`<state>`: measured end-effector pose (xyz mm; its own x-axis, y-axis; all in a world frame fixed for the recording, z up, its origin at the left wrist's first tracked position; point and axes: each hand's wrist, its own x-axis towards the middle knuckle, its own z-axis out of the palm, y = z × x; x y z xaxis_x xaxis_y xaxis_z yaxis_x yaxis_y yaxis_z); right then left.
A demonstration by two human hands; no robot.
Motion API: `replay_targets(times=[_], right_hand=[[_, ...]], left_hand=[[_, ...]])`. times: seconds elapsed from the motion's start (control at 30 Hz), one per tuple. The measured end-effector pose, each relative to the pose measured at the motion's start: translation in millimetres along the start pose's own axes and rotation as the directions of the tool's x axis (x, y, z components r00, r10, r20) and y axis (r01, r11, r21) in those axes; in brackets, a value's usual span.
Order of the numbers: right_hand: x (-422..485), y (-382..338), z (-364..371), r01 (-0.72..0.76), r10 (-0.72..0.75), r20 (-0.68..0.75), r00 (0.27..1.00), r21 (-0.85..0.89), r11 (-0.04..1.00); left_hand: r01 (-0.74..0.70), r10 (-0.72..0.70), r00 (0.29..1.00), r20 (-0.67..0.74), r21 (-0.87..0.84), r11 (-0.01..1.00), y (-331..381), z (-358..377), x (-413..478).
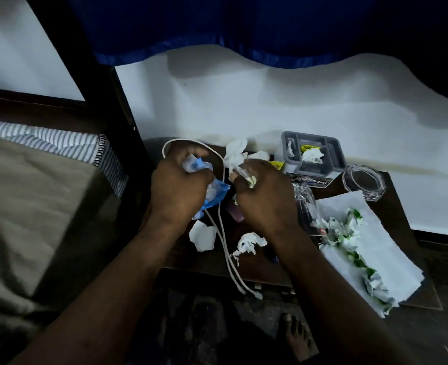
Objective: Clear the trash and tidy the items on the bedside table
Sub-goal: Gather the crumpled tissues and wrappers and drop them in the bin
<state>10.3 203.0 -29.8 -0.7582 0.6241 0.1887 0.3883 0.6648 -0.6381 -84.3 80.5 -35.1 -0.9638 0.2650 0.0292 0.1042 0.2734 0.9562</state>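
Note:
Over the dark bedside table [207, 262], my left hand [178, 185] grips a crumpled blue and white wrapper [217, 193]. My right hand [265, 193] pinches crumpled white tissue [234, 156] and small scraps between its fingers. More crumpled white paper [203, 235] and a torn scrap [249, 243] lie on the table in front of my hands. A white cable [225, 248] loops behind my left hand and hangs over the table's front edge.
A grey compartment tray [330, 148] with paper in it stands at the back. A glass ashtray [362, 181] sits right, a clear bottle [307, 204] lies beside white paper sheets [370, 248] with green-white shreds. The bed [33, 206] is left. A foot [296, 335] is below.

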Motion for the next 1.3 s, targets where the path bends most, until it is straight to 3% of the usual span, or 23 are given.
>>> replay_targets(times=[0.07,0.17,0.37,0.47,0.63,0.8,0.97,1.1,1.2,1.3], right_hand=[[3,1,5,0.041,-0.029,0.089,0.996,-0.129,0.991],[4,-1,17,-0.022,0.091,0.243,0.966,-0.271,0.962],[11,-1,35,-0.081,0.208,0.311,0.927,-0.376,0.923],[13,-2,40,-0.107,0.227,0.276,0.934,-0.389,0.915],[14,-8,35,-0.037,0.059,0.058,0.997,-0.326,0.944],[9,-18,29,0.045,-0.072,-0.188,0.979,-0.148,0.988],[7,-23,14,0.032,0.025,-0.278,0.96,0.2,0.979],[4,-26,4,-0.09,0.182,-0.146,0.972,0.486,0.869],[3,-22,-6,-0.251,0.252,0.102,0.962,0.694,0.675],[1,-18,-14,-0.374,0.295,0.248,0.923,0.76,0.532]], left_hand=[[0.032,-0.032,0.999,0.004,0.011,0.999,-1,-3,-1],[0.031,-0.03,0.999,-0.011,0.069,0.997,1,-8,-1],[0.034,-0.034,0.999,-0.003,0.114,0.993,3,-13,-4],[0.044,-0.045,0.999,0.005,0.126,0.991,3,-17,-2],[0.08,-0.078,0.997,-0.019,0.107,0.991,11,-19,-1],[0.071,-0.07,0.997,-0.017,0.084,0.994,13,-23,0],[0.057,-0.061,0.996,0.058,0.066,0.996,12,-22,0],[0.017,-0.023,0.988,0.155,0.039,0.999,12,-13,-2],[-0.01,0.005,0.978,0.207,0.022,1.0,14,-8,-6],[-0.051,0.038,0.958,0.284,0.039,0.998,19,-1,-14]])
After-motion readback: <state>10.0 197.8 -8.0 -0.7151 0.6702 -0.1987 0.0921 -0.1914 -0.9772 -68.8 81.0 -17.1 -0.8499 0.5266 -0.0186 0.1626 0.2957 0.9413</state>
